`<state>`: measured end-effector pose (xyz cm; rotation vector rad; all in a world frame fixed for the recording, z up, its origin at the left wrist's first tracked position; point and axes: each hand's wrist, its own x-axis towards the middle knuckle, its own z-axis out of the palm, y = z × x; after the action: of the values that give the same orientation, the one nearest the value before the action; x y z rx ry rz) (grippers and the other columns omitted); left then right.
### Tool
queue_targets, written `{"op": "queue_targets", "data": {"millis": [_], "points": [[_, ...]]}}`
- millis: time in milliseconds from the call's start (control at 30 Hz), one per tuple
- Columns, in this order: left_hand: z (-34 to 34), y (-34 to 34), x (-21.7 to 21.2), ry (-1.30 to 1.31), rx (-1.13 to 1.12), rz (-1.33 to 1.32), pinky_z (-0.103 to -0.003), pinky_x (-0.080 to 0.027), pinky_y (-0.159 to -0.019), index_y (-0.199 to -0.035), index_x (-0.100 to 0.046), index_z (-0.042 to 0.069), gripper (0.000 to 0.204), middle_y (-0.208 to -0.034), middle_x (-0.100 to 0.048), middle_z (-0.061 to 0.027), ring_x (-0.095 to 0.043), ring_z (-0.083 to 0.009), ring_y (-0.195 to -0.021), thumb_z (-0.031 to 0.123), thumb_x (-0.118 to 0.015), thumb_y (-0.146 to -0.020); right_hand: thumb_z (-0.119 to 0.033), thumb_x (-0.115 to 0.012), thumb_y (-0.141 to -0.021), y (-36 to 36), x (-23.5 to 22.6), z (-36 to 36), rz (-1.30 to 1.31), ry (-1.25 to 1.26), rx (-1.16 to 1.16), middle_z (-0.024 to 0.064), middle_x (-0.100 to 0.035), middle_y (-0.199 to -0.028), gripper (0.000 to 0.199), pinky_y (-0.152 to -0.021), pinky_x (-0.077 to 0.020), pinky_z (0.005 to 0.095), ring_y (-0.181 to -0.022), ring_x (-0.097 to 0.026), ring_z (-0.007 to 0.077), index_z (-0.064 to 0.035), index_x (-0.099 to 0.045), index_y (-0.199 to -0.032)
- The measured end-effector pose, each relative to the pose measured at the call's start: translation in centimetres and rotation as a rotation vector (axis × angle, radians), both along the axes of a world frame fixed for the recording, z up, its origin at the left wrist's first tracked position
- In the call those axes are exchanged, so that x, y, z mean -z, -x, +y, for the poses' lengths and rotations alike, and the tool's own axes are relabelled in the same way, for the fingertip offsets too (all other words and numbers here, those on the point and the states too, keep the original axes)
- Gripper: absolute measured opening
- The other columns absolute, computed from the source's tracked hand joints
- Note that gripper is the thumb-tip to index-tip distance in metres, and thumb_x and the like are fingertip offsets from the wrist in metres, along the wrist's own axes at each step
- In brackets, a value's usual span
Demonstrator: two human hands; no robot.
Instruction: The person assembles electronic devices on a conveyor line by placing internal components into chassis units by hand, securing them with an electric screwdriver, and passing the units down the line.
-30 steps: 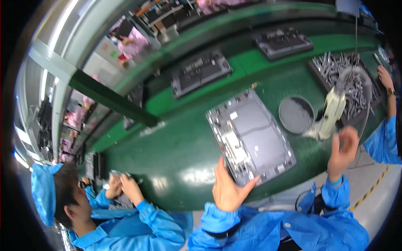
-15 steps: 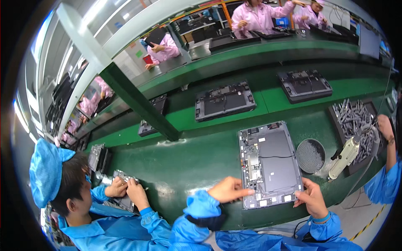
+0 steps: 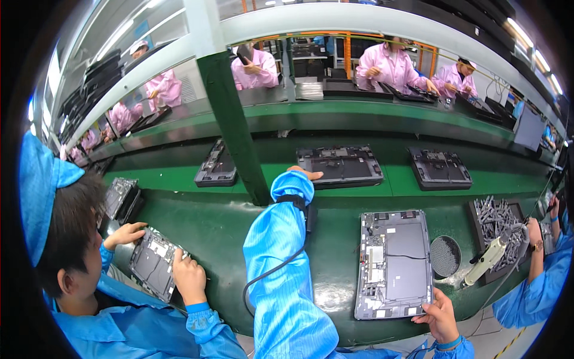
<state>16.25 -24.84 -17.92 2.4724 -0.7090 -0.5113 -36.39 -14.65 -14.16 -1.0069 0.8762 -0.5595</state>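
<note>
An open grey laptop chassis (image 3: 394, 263) lies flat on the green bench in front of me. My right hand (image 3: 441, 313) grips its near right corner. My left arm in a blue sleeve stretches far forward, and my left hand (image 3: 306, 174) touches the near edge of a dark laptop chassis (image 3: 339, 166) on the green conveyor belt (image 3: 394, 181). A black wrist strap with a cord wraps my left forearm.
A round black mesh dish (image 3: 445, 256), a white electric screwdriver (image 3: 489, 262) and a tray of metal parts (image 3: 497, 222) sit at right. A green post (image 3: 230, 116) rises ahead. A co-worker at left holds another chassis (image 3: 154, 263). More chassis (image 3: 439, 167) ride the belt.
My left hand has left the grey chassis and reached forward to the dark chassis on the belt. My right hand stays on the grey chassis's near corner. The view has tilted up.
</note>
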Motion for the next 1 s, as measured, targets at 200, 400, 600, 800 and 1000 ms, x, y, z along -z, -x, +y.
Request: {"op": "queue_targets", "data": {"millis": [200,400,600,800,1000], "points": [[1.5,3.6,-3.0,0.689,-0.162,0.775,-0.038,-0.059,-0.068,-0.116,-0.052,0.0,0.058,-0.109,-0.06,-0.0189,-0.058,-0.0355,-0.105,0.042,-0.068,-0.079,-0.005,-0.053,-0.085,-3.7,-0.5,-0.6,-0.174,-0.131,0.03,0.0132,-0.061,-0.099,0.04,-0.06,-0.0549,0.0284,-0.071,-0.064,0.0211,0.0008,-0.04,-0.123],[2.8,8.0,-8.0,1.059,-0.194,0.875,-0.034,-0.06,-0.056,-0.116,-0.051,-0.002,0.039,-0.101,-0.063,-0.0165,-0.065,-0.0331,-0.079,0.026,-0.055,-0.089,-0.008,-0.05,-0.091,-14.5,1.6,-7.6,-0.333,-0.029,-0.004,0.0082,-0.06,-0.103,0.021,-0.079,-0.0537,0.031,-0.093,-0.059,0.0184,0.0006,-0.055,-0.109],[9.7,15.8,-10.1,1.169,-0.075,0.877,-0.03,-0.056,-0.057,-0.111,-0.055,0.001,0.037,-0.097,-0.065,-0.0101,-0.065,-0.0241,-0.072,0.032,-0.051,-0.092,-0.04,-0.054,-0.091,-22.2,1.3,-13.1,-0.438,-0.024,0.013,0.0215,-0.029,-0.139,0.082,-0.096,-0.0443,0.0433,-0.117,-0.047,0.0336,0.0011,-0.007,-0.143],[16.7,30.3,-5.3,1.294,-0.071,0.93,-0.031,-0.053,-0.062,-0.116,-0.048,0.0,0.041,-0.099,-0.063,-0.012,-0.064,-0.021,-0.078,0.035,-0.046,-0.096,-0.029,-0.065,-0.086,-16.0,-2.1,-3.5,-0.481,0.223,-0.094,0.0156,-0.044,-0.129,0.081,-0.095,-0.0423,0.0384,-0.112,-0.05,0.0249,-0.0092,-0.013,-0.145],[24.4,34.9,0.0,0.76,0.557,1.171,-0.034,-0.051,-0.083,-0.119,-0.048,-0.001,0.029,-0.116,-0.058,-0.0129,-0.061,-0.0205,-0.098,0.014,-0.051,-0.094,0.007,-0.057,-0.074,-9.9,-1.3,-4.8,-0.327,0.196,-0.168,0.011,-0.05,-0.126,0.07,-0.095,-0.0424,0.0295,-0.111,-0.053,0.0174,0.0037,-0.031,-0.138]]}}
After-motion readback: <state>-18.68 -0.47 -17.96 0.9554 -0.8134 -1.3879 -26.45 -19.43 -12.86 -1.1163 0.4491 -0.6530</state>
